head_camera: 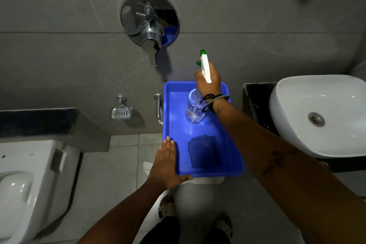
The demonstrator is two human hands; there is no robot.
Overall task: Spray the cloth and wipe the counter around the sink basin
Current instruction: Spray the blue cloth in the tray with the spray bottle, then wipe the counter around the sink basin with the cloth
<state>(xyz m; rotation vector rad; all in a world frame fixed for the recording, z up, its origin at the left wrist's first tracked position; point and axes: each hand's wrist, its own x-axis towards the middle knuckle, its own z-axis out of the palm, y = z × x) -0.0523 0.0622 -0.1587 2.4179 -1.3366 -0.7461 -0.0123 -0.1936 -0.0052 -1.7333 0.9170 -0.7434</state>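
A clear spray bottle (195,108) with a white and green trigger head stands upright in a blue tray (233,166). My right hand (209,82) is shut on the bottle's neck, just under the trigger. A folded dark blue cloth (204,151) lies flat in the near half of the tray. My left hand (165,162) holds the tray's near left edge, fingers along the rim. The white sink basin (320,115) sits to the right on a dark counter (255,101).
A chrome wall mixer tap (149,24) sticks out of the grey tiled wall above the tray. A soap dish (121,112) hangs on the wall at left. A white toilet (25,184) fills the lower left. The tray rests on a white stand over the floor.
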